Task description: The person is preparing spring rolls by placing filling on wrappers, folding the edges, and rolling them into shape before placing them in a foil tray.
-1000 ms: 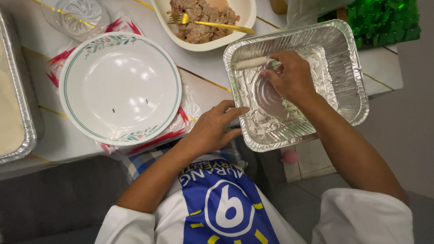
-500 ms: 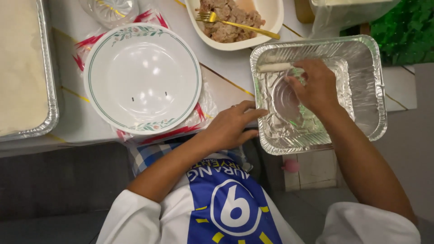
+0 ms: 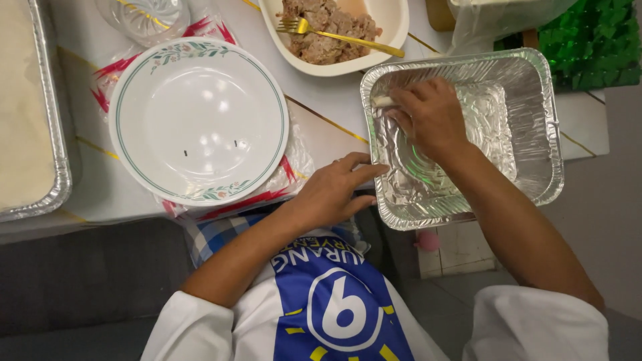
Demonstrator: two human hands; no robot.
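Observation:
My right hand [image 3: 428,115] is inside a shiny foil tray [image 3: 535,120] at the table's right edge, fingers closed on a small pale roll [image 3: 382,101] near the tray's far left corner. My left hand [image 3: 334,190] rests against the tray's near left rim, fingers spread, steadying it. An empty white plate [image 3: 200,120] with a green floral rim lies to the left of my left hand.
A white oval dish [image 3: 384,27] of shredded brown meat with a gold fork [image 3: 334,35] stands behind the tray. A second foil tray [image 3: 37,113] with pale contents sits far left. A clear glass dish [image 3: 144,17] is at the back. Green foliage [image 3: 588,40] at right.
My right hand with the pale roll has shifted a little toward the tray's far left corner. My left hand stays on the tray's rim.

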